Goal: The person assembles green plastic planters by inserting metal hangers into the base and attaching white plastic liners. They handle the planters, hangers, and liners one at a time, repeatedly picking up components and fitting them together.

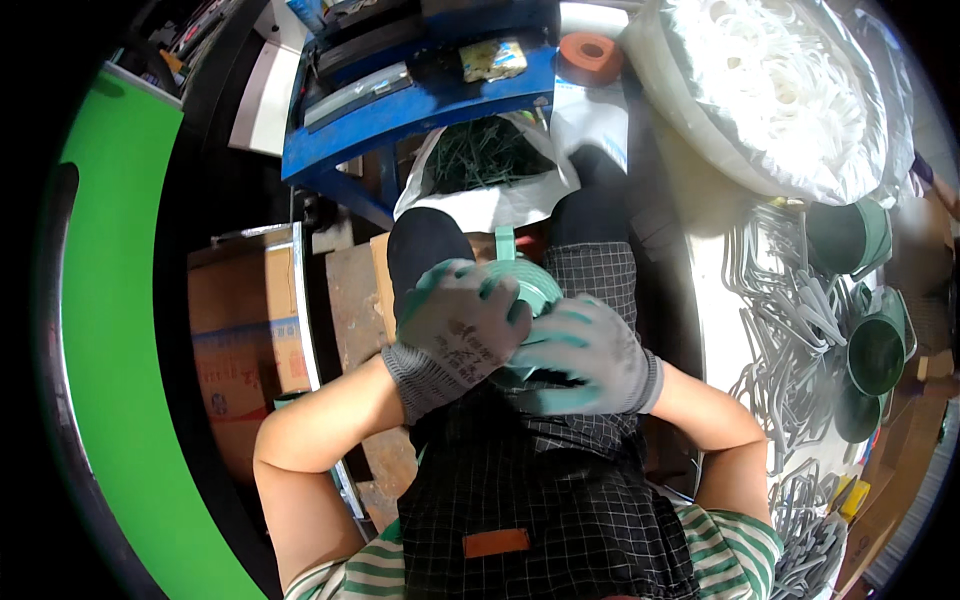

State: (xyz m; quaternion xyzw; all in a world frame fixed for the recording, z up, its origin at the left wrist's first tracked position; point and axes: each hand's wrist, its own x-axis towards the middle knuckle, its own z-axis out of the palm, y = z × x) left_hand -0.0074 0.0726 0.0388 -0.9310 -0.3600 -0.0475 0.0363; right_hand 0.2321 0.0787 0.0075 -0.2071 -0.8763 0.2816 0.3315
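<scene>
Between my knees, over my lap, I have a round green plastic piece (537,284) with ringed ridges and a narrow tab (505,243) sticking up from its far side. My left hand (462,325), in a grey and green work glove, is curled around its left side. From the right, my gloved right hand (585,355) grips the near right side, its fingers pointing left toward the left hand. The two hands cover most of the piece, so its full shape is hidden.
Ahead, a white sack (495,205) holds dark green scraps below a blue bench (430,105). An orange tape roll (588,58) lies beside it. On the right are a big bag of white strips (780,90), bent white wire handles (785,310) and green pots (875,355). Cardboard boxes (235,350) stand left.
</scene>
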